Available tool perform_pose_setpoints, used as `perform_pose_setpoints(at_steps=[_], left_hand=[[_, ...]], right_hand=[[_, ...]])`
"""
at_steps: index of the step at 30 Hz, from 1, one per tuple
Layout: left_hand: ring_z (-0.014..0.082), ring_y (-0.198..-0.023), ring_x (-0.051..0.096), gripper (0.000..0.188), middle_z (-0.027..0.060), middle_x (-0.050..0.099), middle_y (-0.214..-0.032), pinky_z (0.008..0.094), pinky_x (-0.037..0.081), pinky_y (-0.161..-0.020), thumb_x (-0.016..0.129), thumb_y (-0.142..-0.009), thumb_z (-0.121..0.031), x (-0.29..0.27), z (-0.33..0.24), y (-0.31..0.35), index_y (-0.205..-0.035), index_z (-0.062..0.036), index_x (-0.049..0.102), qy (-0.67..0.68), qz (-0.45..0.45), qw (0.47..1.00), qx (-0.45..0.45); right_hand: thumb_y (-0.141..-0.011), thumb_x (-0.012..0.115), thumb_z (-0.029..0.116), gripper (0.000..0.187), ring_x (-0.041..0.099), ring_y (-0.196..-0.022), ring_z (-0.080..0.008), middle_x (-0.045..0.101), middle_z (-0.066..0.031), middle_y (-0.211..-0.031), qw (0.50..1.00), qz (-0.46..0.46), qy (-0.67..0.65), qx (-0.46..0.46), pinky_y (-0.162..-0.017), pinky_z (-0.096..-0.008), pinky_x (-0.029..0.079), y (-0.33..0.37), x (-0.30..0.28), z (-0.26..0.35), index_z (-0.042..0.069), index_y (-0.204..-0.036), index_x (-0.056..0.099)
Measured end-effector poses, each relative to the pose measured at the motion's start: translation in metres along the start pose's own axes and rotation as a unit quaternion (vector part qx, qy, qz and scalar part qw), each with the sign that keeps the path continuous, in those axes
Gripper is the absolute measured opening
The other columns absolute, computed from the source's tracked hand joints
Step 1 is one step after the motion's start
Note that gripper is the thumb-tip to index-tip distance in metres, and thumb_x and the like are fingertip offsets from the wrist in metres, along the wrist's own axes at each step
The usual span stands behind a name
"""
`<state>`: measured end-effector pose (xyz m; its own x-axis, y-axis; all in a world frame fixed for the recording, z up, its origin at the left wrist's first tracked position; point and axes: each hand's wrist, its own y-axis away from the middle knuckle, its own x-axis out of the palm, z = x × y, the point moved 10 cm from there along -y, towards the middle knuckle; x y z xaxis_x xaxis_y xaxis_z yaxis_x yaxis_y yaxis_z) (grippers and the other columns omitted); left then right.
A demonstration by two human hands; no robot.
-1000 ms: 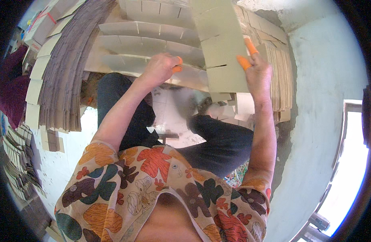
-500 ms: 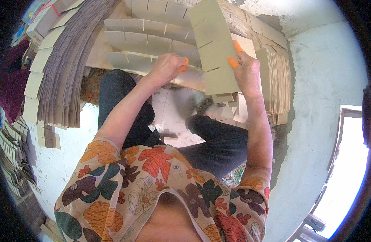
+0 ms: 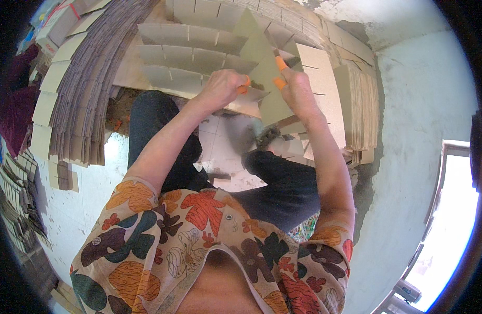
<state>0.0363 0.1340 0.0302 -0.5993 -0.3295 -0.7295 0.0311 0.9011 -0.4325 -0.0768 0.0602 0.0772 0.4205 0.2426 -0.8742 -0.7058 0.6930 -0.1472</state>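
Pinching a slotted panel [image 3: 263, 65], the right hand [image 3: 299, 93] seemingly steadies it across standing strips [image 3: 170, 55]; whether the left hand [image 3: 220, 89] clasps the nearest, I cannot tell.

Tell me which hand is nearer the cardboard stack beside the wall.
Right. The right hand is a little left of the cardboard stack; the left hand is farther left.

The right hand with orange finger covers [image 3: 299, 93] has moved left, bringing the long tan cardboard strip with slits [image 3: 261, 57] nearer the left hand [image 3: 221, 90]. Now another pale slitted cardboard strip [image 3: 323, 83] shows more.
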Motion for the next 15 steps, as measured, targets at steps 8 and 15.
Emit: perform_pose_setpoints(at_steps=[8, 15], left_hand=[[0.0333, -0.071, 0.06, 0.013, 0.013, 0.059, -0.07, 0.0434, 0.046, -0.061, 0.068, -0.074, -0.019, 0.006, 0.005, 0.0, -0.081, -0.01, 0.062, -0.022, 0.013, 1.0, -0.007], [0.0301, -0.079, 0.058, 0.029, 0.0114, 0.06, -0.077, 0.04, 0.046, -0.069, 0.073, -0.071, -0.026, -0.018, -0.008, 0.003, -0.089, -0.0056, 0.063, 0.005, -0.006, 1.0, 0.005]], right_hand=[[-0.079, 0.064, 0.016, 0.016, 0.062, -0.077, -0.0353, 0.064, -0.0169, -0.085, 0.995, -0.022, 0.102, -0.005, -0.069, -0.0436, 0.05, 0.009, 0.002, 0.003, 0.006, -0.09, 0.065], [-0.077, 0.072, 0.031, 0.051, 0.054, -0.108, -0.0304, 0.058, -0.0183, -0.114, 0.916, -0.199, 0.257, 0.234, -0.087, -0.0412, 0.046, 0.076, -0.1, -0.125, 0.005, -0.117, 0.056]])
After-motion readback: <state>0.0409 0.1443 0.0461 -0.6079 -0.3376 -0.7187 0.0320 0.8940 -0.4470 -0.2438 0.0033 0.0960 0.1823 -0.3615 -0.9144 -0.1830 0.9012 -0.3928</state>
